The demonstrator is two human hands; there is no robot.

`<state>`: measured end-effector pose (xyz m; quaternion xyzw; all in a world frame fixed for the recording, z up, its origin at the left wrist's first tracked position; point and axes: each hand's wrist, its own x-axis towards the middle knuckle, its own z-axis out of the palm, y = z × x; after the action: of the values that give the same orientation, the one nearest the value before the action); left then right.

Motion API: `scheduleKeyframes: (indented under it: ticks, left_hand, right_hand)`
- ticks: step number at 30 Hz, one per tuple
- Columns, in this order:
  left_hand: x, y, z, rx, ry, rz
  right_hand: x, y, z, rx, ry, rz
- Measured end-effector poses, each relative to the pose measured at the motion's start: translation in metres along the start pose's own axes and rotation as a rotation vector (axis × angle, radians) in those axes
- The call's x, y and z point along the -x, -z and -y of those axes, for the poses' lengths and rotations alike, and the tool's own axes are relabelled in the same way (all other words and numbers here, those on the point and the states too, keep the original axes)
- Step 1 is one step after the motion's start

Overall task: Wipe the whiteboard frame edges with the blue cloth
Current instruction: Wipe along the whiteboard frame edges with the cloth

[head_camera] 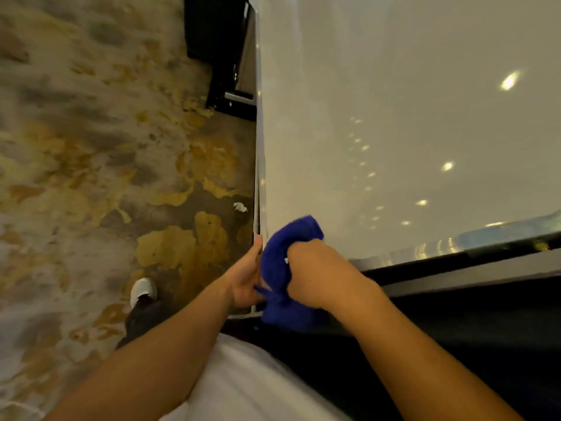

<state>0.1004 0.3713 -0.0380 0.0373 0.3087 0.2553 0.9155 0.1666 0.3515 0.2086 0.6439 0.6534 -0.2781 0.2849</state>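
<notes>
left hand (244,279) partly behind blue cloth (279,259)

Patterned carpet (91,147), white paper scrap (240,207)

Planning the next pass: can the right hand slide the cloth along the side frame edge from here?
Probably yes. The right hand grips the blue cloth at the near corner, and the frame edge beyond looks bare. The left hand rests on that edge beside the cloth, not ahead.

Left hand: our left hand (244,281) lies against the outer side of the thin metal whiteboard frame edge (257,192).
Cloth: the crumpled blue cloth (280,256), in our right hand (315,275), sits just right of that edge, on the glossy white board (394,117).
Floor: the mottled patterned carpet (91,147) lies left of the frame.
</notes>
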Motion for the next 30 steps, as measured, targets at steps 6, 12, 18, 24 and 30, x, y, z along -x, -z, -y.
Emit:
scheduleKeyframes:
  ticks: [6,12,18,24,30]
  left_hand:
    - [-0.001,-0.002,0.000,0.141,-0.051,0.201]
    - [0.015,-0.007,-0.021,0.045,0.017,0.088]
    - [0.024,-0.007,-0.030,0.154,0.009,0.075]
    - [0.029,-0.014,-0.027,0.284,0.065,-0.010]
    - [0.021,-0.030,-0.035,0.272,0.039,-0.186]
  right_hand:
    - [-0.061,0.060,0.023,0.462,0.091,-0.064]
    - [-0.079,0.123,0.037,0.880,0.059,0.146]
    - [-0.111,0.045,0.009,0.964,0.624,0.068]
    - [-0.139,0.001,-0.014,1.010,0.698,0.127]
    - [-0.184,0.044,0.002,1.074,0.419,-0.006]
